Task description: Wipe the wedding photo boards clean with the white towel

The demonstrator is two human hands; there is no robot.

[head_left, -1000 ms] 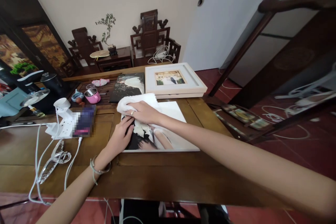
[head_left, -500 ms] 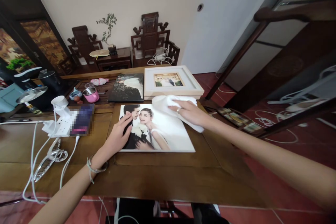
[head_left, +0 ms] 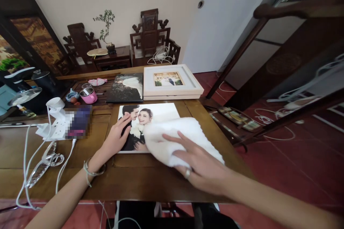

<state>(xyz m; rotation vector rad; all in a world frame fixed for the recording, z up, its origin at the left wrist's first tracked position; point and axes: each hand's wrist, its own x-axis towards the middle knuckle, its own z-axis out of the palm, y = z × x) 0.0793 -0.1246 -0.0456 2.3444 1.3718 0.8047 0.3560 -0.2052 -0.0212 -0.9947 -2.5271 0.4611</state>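
A photo panel (head_left: 161, 110) with a printed couple lies flat on the wooden table (head_left: 150, 182). My left hand (head_left: 118, 132) rests on its left side, fingers stretched out over the dark-suited figure. In my right hand (head_left: 197, 162) is a bunched white towel (head_left: 185, 130), gripped between thumb and fingers. The towel covers the panel's lower right part and hangs over its right edge onto the table. Behind the panel are a dark photo panel (head_left: 123, 91) and a framed photo (head_left: 172, 78) in a pale deep frame.
A power strip (head_left: 53, 128) with white cables and a blurred-out phone (head_left: 80, 120) stand at left, near a clear plastic ornament-like piece (head_left: 44, 164). A pink cup (head_left: 89, 96) and a black kettle (head_left: 44, 82) sit farther back. A wooden rack (head_left: 236, 57) rises at right.
My right hand has drawn the towel from the panel's upper right toward me, down to its lower right. My left hand stays on the panel. The view has shifted slightly.
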